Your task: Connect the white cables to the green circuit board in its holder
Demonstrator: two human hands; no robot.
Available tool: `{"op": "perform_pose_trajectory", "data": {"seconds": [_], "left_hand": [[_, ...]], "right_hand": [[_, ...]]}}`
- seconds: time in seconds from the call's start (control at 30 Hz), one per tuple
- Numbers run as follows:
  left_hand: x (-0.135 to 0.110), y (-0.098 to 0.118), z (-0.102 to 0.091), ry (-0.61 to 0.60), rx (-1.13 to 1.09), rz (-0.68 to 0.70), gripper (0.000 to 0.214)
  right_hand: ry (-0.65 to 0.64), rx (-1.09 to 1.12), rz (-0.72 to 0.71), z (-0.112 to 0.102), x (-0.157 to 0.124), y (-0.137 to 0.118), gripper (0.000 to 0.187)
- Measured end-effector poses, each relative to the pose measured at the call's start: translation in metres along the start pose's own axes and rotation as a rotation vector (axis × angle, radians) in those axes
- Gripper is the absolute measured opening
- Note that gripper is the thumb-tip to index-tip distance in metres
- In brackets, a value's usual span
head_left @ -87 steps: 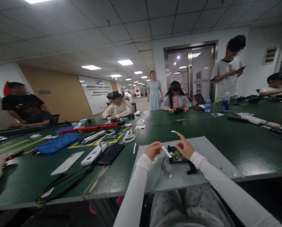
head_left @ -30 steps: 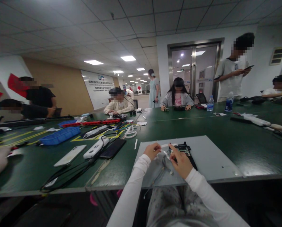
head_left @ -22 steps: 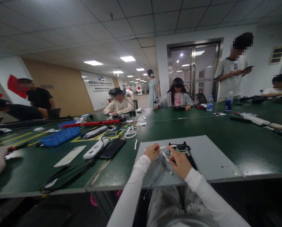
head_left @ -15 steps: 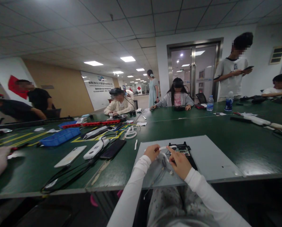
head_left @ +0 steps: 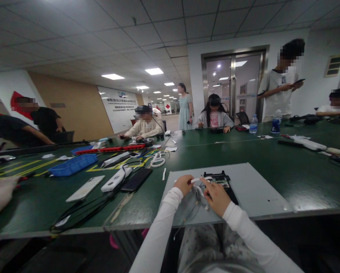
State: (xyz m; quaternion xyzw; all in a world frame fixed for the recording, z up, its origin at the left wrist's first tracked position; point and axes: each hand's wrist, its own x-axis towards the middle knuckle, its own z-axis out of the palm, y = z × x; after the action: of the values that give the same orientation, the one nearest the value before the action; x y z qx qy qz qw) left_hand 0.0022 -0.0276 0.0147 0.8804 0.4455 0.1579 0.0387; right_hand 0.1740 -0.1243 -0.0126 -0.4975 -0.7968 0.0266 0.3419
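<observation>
A white, flat, ribbon-like strip (head_left: pixel 196 180) stretches between my two hands. My left hand (head_left: pixel 184 184) is closed on its left part. With the index finger reaching to the strip's other end, my right hand (head_left: pixel 218 197) has its remaining fingers curled; its thumb is mostly hidden. Behind and beside the right hand lies a black device (head_left: pixel 229 189) with an exposed circuit board, partly covered by that hand. Several thin cables (head_left: pixel 193 208) hang below the hands and trail over the near edge. All this is over a grey panel (head_left: pixel 261 189) on the green table.
To the left lie a white phone (head_left: pixel 85 189), a white power bank (head_left: pixel 116 179) with black cables, and a dark phone (head_left: pixel 136 180). Farther off are a blue tray (head_left: pixel 73 164) and a coiled white cable (head_left: pixel 158 160). Bottles (head_left: pixel 253 124) and several people are across the table.
My hands stay nearly in place; the strip between them has shifted and tilted slightly. Across the table, a seated person's hand has moved outward to the left.
</observation>
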Motion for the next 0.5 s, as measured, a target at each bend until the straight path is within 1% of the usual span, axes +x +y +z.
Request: {"op": "perform_pose_trajectory", "data": {"seconds": [0.23, 0.5], "left_hand": [[-0.0007, 0.0011, -0.0008, -0.005, 0.020, 0.010, 0.009], [0.0002, -0.0024, 0.0024, -0.002, 0.008, 0.020, 0.010]], "right_hand": [[-0.027, -0.013, 0.009, -0.0024, 0.0007, -0.0026, 0.064], [-0.037, -0.020, -0.001, -0.0040, -0.0002, -0.0035, 0.066]]}}
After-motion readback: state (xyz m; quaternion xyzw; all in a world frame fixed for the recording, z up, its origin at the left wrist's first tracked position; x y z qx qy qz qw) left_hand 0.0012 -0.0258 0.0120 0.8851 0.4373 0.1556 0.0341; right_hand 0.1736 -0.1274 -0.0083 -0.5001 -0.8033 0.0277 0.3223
